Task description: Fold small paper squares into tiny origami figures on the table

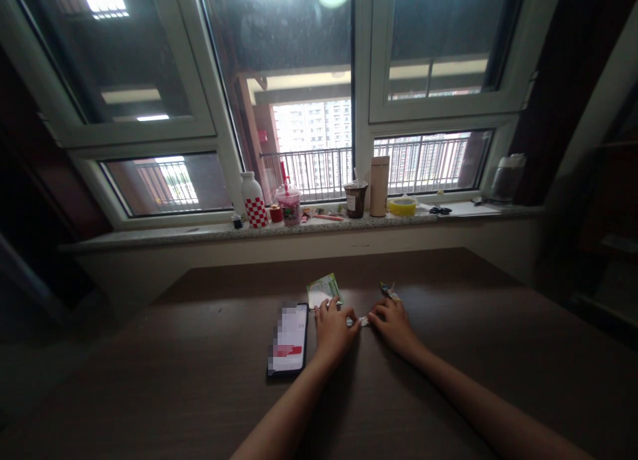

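Both of my hands rest low over the brown table and meet at a small white piece (364, 321), too small to name. My left hand (335, 328) pinches its left end between thumb and forefinger, the other fingers stretched forward. On the opposite end, the fingers of my right hand (395, 326) are closed too. A green and white printed packet (325, 290) lies flat just beyond my left hand, partly under its fingertips. Past my right hand's knuckles pokes a small crumpled wrapper (387, 290), partly hidden by the hand. A lit phone (290, 340) lies left of my left hand.
The table (199, 353) reaches toward a windowsill (214, 234). Along the sill stand a red-checked white bottle (255, 204), a pink drink cup (289, 206), a dark cup (355, 201), a beige flask (379, 187), a yellow tape roll (403, 207) and black scissors (440, 211).
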Demonstrator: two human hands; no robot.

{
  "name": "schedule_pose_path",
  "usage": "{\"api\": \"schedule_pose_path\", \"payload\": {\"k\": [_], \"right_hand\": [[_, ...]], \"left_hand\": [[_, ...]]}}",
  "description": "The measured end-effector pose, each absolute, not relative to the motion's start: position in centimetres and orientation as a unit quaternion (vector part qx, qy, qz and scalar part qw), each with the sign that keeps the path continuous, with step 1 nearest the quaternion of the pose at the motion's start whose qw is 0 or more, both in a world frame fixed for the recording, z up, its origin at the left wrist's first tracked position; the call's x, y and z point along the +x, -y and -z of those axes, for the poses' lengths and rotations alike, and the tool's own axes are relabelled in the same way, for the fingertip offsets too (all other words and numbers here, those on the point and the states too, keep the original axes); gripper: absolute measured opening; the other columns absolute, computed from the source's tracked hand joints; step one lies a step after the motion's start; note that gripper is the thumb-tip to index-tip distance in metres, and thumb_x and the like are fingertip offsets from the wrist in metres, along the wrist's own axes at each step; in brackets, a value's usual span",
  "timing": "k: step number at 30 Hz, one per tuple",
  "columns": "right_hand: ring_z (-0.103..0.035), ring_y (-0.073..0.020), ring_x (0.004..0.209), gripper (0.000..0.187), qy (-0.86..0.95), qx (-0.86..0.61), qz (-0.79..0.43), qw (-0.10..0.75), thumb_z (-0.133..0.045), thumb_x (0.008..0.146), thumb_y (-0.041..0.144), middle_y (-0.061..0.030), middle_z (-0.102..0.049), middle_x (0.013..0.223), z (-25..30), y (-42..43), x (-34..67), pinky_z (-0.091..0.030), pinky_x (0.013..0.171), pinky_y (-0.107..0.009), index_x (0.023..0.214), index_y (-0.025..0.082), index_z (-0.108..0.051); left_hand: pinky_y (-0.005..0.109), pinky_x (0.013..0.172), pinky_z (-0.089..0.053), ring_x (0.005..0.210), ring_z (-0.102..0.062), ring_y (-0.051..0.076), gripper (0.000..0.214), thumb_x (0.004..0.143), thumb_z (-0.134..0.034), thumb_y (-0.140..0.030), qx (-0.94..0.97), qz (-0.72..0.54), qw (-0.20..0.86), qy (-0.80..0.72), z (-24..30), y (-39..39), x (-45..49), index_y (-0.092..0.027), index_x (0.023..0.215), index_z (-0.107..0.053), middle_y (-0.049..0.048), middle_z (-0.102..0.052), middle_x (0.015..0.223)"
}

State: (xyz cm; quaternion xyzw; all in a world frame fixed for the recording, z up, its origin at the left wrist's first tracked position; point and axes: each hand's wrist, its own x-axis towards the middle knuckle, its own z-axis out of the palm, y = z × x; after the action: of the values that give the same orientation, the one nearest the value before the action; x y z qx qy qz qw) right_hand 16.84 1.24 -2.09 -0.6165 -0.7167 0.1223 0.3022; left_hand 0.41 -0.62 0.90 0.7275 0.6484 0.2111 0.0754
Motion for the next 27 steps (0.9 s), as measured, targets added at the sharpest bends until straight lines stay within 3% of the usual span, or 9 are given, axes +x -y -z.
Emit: {"api": "schedule_pose_path", "payload": {"k": [9, 17, 27], "right_hand": [[-0.047, -0.0293, 0.114, 0.017, 0.705, -0.617, -0.132, 0.323, -0.069, 0.078, 0.038, -0.0084, -0.063, 0.106, 2.0, -1.1, 16.6, -0.035, 0.101, -0.043, 0.076, 0.022, -0.071], [-0.042, -0.0294, 0.122, 0.013, 0.695, -0.639, -0.152, 0.294, -0.07, 0.076, 0.032, -0.0074, -0.06, 0.113, 1.8, -1.6, 16.7, -0.032, 0.103, -0.043, 0.085, 0.024, -0.071], [-0.046, -0.0267, 0.118, 0.013, 0.695, -0.641, -0.172, 0.275, -0.068, 0.074, 0.024, -0.0048, -0.06, 0.115, 1.7, -1.9, 16.8, -0.032, 0.104, -0.041, 0.085, 0.027, -0.075]], "left_hand": [[0.054, 0.116, -0.016, 0.137, -0.033, 0.032, 0.021, 0.081, -0.065, -0.046, 0.728, -0.214, 0.078, -0.647, -0.7, 0.5, 0.3, -0.029, 0.09, -0.073, 0.0052, -0.049, 0.142], [0.056, 0.115, -0.016, 0.138, -0.031, 0.031, 0.018, 0.084, -0.062, -0.042, 0.733, -0.19, 0.106, -0.644, -1.0, 0.3, 0.3, -0.03, 0.093, -0.071, 0.004, -0.047, 0.144], [0.057, 0.115, -0.015, 0.142, -0.024, 0.031, 0.022, 0.086, -0.06, -0.037, 0.739, -0.157, 0.132, -0.642, -0.5, 0.1, -0.9, -0.035, 0.106, -0.069, 0.0033, -0.039, 0.15]]}}
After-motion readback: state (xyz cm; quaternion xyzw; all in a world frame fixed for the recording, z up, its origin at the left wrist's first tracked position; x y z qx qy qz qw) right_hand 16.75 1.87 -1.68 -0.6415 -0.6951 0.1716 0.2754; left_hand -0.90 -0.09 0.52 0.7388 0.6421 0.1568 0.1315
